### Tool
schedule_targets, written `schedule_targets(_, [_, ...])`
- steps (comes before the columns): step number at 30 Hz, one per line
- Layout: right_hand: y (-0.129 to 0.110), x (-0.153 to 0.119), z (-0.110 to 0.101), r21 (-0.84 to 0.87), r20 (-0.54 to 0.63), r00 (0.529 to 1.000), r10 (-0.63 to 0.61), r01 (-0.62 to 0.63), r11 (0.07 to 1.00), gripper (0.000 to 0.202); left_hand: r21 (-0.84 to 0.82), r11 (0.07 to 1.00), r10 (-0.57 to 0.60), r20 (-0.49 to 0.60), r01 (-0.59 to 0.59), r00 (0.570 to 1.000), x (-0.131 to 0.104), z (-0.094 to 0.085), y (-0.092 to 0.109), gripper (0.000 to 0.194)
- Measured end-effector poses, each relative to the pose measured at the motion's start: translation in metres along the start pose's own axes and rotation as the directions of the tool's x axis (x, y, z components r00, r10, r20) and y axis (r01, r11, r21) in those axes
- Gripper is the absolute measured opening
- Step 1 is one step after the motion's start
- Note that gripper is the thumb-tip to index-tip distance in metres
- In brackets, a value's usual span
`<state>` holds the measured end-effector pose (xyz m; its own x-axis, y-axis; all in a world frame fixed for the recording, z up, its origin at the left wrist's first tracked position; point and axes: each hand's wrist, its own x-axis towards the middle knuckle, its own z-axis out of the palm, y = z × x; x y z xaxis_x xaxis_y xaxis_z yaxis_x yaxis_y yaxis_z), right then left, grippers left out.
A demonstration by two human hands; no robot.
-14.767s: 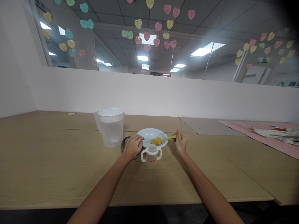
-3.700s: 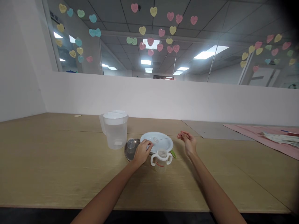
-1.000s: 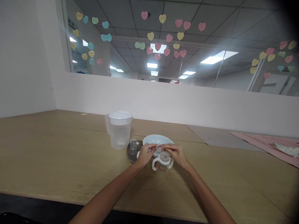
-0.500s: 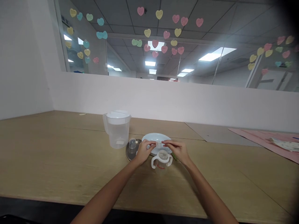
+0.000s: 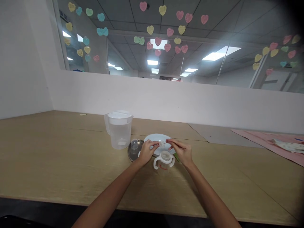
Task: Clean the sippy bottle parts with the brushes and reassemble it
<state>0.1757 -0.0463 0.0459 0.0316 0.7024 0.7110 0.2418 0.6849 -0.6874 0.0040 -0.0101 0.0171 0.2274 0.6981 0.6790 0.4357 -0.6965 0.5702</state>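
Observation:
My left hand (image 5: pixel 147 152) pinches a small translucent piece (image 5: pixel 162 144) above the white plate (image 5: pixel 152 137). From the right, my right hand (image 5: pixel 182 150) pinches a thin stick-like item whose tip reaches the piece; its exact kind is too small to tell. Just below the hands stands a clear bottle (image 5: pixel 163 165) with white side handles, red marks and an open top. A round metal tray (image 5: pixel 131 154) is left of my left hand, with a small clear cup (image 5: pixel 134 145) on it. A white object on the tray is partly hidden by my left hand.
A lidded translucent pitcher (image 5: pixel 120 134) stands behind the tray, to the left. Something green (image 5: pixel 176 157) lies by the plate's right edge. A pink cloth (image 5: pixel 263 139) with a white packet is at the far right. A wall with a window rises behind.
My right hand has lifted slightly and shifted a little to the right, its fingers now farther from the small piece. My left hand still holds the piece. The view has tilted slightly.

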Motion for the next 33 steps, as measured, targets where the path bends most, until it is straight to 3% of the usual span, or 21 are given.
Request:
schedule_targets(8, [-0.006,-0.009,0.001,-0.236,-0.02,0.938,-0.346,0.332,0.913,0.023,0.093,0.993,0.067,0.055,-0.072,0.996,-0.001,0.002,0.0,0.027])
schedule_targets(13, [-0.007,-0.012,0.003,-0.334,-0.064,0.851,-0.521,0.474,0.815,0.026,0.152,0.982,0.104,0.065,-0.113,0.992,-0.001,0.003,0.0,0.025])
schedule_targets(21, [-0.009,-0.018,0.004,-0.432,-0.066,0.765,-0.64,0.557,0.71,0.038,0.263,0.954,0.134,0.07,-0.148,0.989,-0.001,0.004,0.0,0.026])
schedule_targets(25, [-0.013,-0.016,0.004,-0.423,-0.108,0.758,-0.644,0.551,0.72,0.04,0.255,0.961,0.093,0.062,-0.106,0.994,-0.002,0.004,-0.006,0.026])
schedule_targets(33, [-0.016,-0.008,0.007,-0.414,-0.025,0.824,-0.567,0.507,0.756,0.022,0.02,0.999,-0.04,0.032,0.04,0.999,-0.003,0.005,-0.006,0.029])
